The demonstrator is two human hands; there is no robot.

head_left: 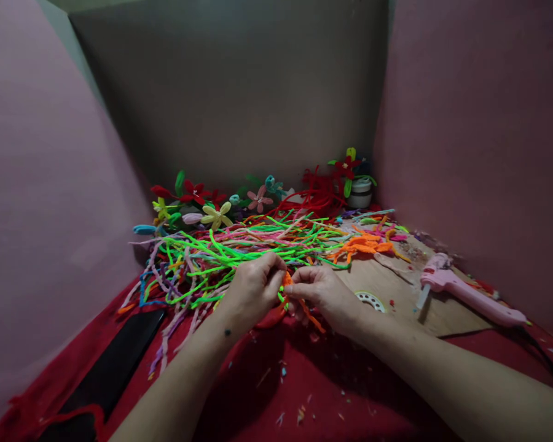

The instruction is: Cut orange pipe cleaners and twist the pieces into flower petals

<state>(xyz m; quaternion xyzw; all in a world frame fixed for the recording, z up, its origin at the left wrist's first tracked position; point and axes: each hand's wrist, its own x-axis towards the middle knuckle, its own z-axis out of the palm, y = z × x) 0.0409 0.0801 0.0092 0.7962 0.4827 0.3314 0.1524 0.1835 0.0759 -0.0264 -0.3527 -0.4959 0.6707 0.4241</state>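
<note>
Both my hands meet at the near edge of a heap of pipe cleaners. My left hand (259,282) pinches an orange pipe cleaner (287,280) from the left. Fingers of my right hand (317,293) are closed on the same orange piece from the right, and one orange end hangs below them. A bit of bright green shows between the hands; its shape is partly hidden by the fingers. Just beyond lie loose green pipe cleaners (221,253), mixed with pink and lilac ones. A bunch of orange pipe cleaners (366,245) rests to the right.
A pink glue gun (472,291) lies on a brown board (424,319) at the right, its cord trailing off. Finished pipe-cleaner flowers (216,215) and a small striped pot (360,193) stand at the back. At left is a flat black object (115,362) on red cloth (258,405).
</note>
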